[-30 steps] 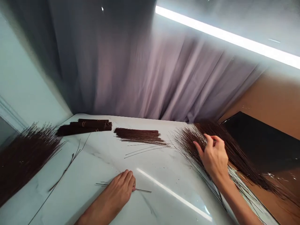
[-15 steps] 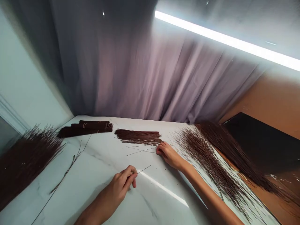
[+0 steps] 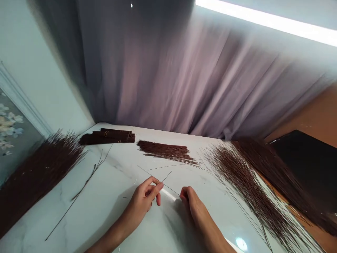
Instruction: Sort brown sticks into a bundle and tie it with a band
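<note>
Near the middle of the white table, my left hand (image 3: 146,196) pinches a short, thin dark stick (image 3: 167,176) between thumb and fingers; its end points up and right. My right hand (image 3: 193,203) is closed on the near end of a longer thin stick (image 3: 172,190). That stick slants up and left, passing by my left fingertips; whether they touch it I cannot tell. Beyond both hands lies a pile of evenly cut brown sticks (image 3: 164,149), with a few loose ones in front of it.
Tied dark bundles (image 3: 113,135) lie at the back left. A large heap of long stems (image 3: 39,165) covers the left side, beside a branched sprig (image 3: 85,182). On the right are a loose sheaf (image 3: 244,182) and a darker one (image 3: 273,172). A curtain (image 3: 158,70) hangs behind.
My right hand has drawn back toward me from the loose sticks by the pile, bringing a long stick to my left hand. The left hand keeps its stick. The camera view has shifted.
</note>
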`<state>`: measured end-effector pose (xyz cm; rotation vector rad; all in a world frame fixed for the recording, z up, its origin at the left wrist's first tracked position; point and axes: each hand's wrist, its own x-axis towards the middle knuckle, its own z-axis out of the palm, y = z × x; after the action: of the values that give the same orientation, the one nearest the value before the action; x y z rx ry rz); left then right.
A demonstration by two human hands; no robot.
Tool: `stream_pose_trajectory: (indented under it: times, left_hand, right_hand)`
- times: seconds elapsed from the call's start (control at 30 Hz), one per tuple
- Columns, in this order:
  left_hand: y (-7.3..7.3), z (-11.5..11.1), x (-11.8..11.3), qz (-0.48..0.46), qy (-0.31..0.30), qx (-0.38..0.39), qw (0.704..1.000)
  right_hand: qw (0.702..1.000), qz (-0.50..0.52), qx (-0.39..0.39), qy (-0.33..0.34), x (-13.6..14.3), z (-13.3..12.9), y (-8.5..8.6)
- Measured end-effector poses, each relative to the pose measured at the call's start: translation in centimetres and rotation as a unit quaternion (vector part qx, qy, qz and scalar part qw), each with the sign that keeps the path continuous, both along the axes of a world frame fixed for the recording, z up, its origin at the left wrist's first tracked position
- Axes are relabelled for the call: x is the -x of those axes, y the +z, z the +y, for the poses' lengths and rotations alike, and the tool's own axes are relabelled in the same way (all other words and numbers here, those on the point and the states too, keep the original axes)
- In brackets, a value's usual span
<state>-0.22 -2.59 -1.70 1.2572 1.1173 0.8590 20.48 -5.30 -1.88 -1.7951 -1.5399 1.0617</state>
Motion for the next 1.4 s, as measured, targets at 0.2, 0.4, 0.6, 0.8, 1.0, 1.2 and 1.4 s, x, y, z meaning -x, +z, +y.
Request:
stream_pose_trajectory:
  times: [0.2,0.4,0.6,0.8,1.0,1.2,1.4]
  left_hand:
    - [0.4,0.2,0.1,-0.009,0.028,0.002,1.0]
    - [1.6,0.0,0.3,-0.038,0.025,0.008,0.999]
    - [3.6,-2.3,-0.3,0.021,-0.212,-0.003,0.977]
    - [3.5,-0.6,-0.7,0.075,-0.065,-0.073,0.992]
    - [3.8,-1.9,-0.3,-0.014,-0.19,0.024,0.981]
    - [2.8,-0.8,-1.1,0.064,-0.088,-0.033,0.993]
    - [3.6,-1.9,-0.3,0.027,-0.159,-0.01,0.987]
  right_hand:
    - [0.996,-0.007,-0.091,0.009,1.1,-0.7,-1.2]
    - [0.958,-0.009,-0.242,0.151,-0.3,-0.9,-2.3]
    - [0.939,-0.021,-0.239,0.246,-2.2,1.6,3.0]
    - [0.891,-0.07,-0.411,0.181,-0.3,-2.8,1.3]
    - [0.952,-0.061,-0.225,0.197,-1.8,0.2,1.3]
    - [0.889,-0.071,-0.419,0.174,-0.3,-0.7,3.0]
    - [0.957,-0.04,-0.17,0.232,-1.6,-1.1,0.1]
